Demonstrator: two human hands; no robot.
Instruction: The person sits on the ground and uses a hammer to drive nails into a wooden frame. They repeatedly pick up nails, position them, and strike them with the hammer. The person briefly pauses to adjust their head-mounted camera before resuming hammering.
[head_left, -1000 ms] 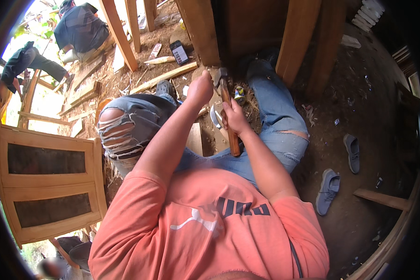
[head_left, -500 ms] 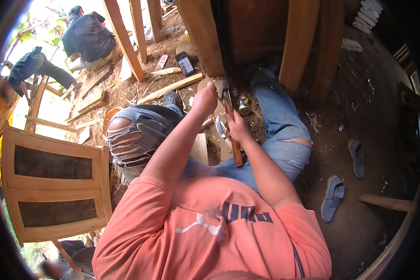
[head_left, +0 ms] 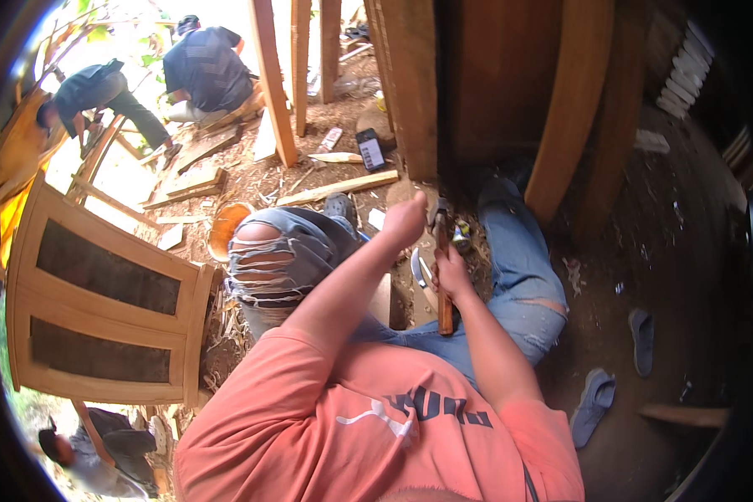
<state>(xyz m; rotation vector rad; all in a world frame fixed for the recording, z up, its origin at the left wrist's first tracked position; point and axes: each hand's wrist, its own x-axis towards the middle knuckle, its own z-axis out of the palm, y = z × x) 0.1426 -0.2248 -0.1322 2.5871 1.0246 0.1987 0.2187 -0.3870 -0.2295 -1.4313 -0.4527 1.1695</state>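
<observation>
My right hand is wrapped round the wooden handle of a hammer, held between my legs with its metal head at the far end. Close to the left of that head is my left hand, its fingers closed; whatever they pinch is too small or hidden. Just beyond both hands rises the lower end of a wooden post. A curved, pale blade-like thing lies on the ground left of my right hand. Beyond that hand sits a small yellowish can.
A phone and a wooden strip lie on the shaving-strewn ground ahead. An orange bucket stands beside my left knee. A framed wooden panel leans at left. Two people work far left, another near left. Shoes lie at right.
The whole view has shifted, so the surroundings sit farther right and lower. My right hand still grips the hammer, which looks more upright; my left hand stays closed near its head.
</observation>
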